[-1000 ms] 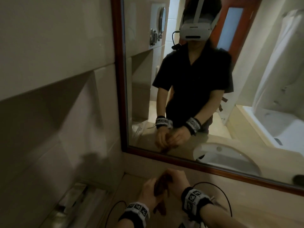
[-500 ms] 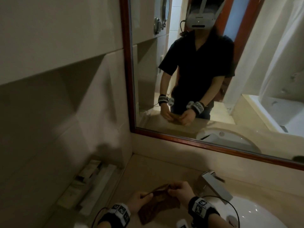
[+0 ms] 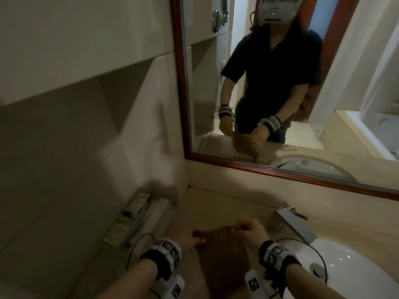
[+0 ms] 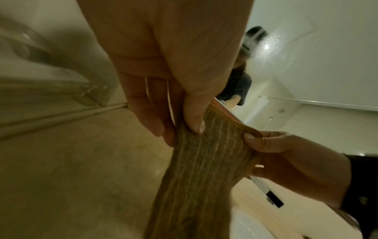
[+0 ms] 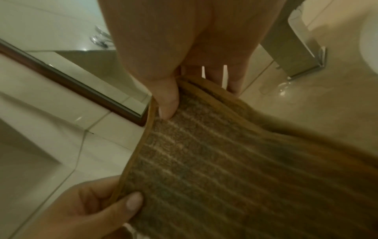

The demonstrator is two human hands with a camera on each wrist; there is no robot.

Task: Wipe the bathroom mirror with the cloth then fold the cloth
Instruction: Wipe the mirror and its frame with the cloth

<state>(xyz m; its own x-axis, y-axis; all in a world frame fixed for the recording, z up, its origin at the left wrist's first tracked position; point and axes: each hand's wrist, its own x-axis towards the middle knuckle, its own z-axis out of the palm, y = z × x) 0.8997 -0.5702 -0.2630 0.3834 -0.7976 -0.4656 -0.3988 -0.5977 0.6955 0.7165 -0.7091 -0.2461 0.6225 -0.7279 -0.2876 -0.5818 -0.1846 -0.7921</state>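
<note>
Two hands hold the cloth (image 3: 218,251) by its upper edge at the bottom centre of the head view, low over the counter (image 3: 207,210). Your left hand (image 3: 189,237) pinches one top corner: the left wrist view shows the thumb pressed on the ribbed face with the fingers (image 4: 143,113) behind it. Your right hand (image 3: 251,231) pinches the other top corner the same way, thumb on the front and fingers (image 5: 233,80) curled behind the hem. Between the two grips the top edge runs nearly straight, and the brown striped cloth hangs down from it toward the bottom of the frame. Whether its lower end touches the counter you cannot tell, since the forearms and wrist bands hide it.

Just right of your right hand stands the square metal tap (image 3: 289,225), and below it, at the lower right, the white basin (image 3: 349,262). Along the left wall, beside your left hand, lies a row of small packets (image 3: 133,214). The mirror (image 3: 345,104) in its dark wooden frame fills the upper right of the head view; its reflection shows you in a dark shirt holding the cloth, and a bathtub (image 3: 371,134) at the far right.
</note>
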